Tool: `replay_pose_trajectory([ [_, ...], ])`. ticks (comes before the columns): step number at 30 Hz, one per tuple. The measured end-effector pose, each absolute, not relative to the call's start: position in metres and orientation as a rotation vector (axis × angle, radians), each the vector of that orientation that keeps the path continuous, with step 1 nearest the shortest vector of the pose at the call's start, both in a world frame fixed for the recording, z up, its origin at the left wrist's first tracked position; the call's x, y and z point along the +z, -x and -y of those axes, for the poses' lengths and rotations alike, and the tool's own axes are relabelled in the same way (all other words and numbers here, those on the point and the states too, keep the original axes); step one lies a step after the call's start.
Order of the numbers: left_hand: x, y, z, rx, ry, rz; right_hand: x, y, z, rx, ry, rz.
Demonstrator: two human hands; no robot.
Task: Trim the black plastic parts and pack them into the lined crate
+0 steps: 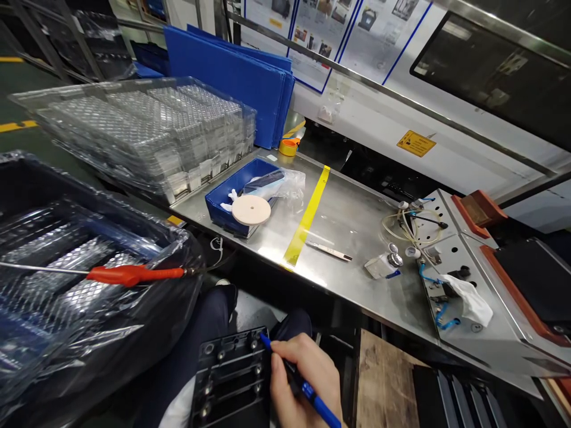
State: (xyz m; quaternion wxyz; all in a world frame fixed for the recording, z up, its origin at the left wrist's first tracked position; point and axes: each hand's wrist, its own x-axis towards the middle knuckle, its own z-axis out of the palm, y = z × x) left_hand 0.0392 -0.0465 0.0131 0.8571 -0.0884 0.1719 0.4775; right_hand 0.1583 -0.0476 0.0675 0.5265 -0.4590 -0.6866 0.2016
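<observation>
Bottom centre of the frame, right up close: the right hand (307,380) has its fingers wrapped tight around a blue pen-like tool (320,409). The tool's long axis runs from lower right up to upper left, and its tip sits on the upper right corner of a black plastic plate (232,380). The plate rests on the person's lap, immediately left of the hand. Its long side runs up the frame, with rows of small round fittings along it. The left hand is out of shot, so the right is the only hand at the plate.

Left of that, a black bag (147,333) holds clear trays, and a red-handled probe (134,274) lies across the top of it.

Past the knees comes the steel table (357,220), with a yellow tape stripe (307,217) running across it. A blue bin (223,199) sits at its left end with a pale round disc (251,210) lying on its rim. A thin metal tool (332,252) lies just right of the stripe.

Farther back, upper left, there's a bagged stack of clear trays (147,131), with blue corrugated sheets (232,71) behind it.
</observation>
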Motion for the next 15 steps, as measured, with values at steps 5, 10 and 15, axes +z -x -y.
replay_pose_trajectory([
  [5, 0.017, -0.039, 0.053, 0.958, 0.206, -0.352, 0.074, -0.159, 0.051, 0.434, 1.098, 1.559],
  [10, 0.024, -0.031, 0.054, 0.922, 0.21, -0.36, 0.074, -0.157, 0.052, 0.43, 1.075, 1.558],
  [15, 0.027, -0.03, 0.048, 0.908, 0.188, -0.38, 0.071, -0.155, 0.05, 0.466, 1.08, 1.561],
])
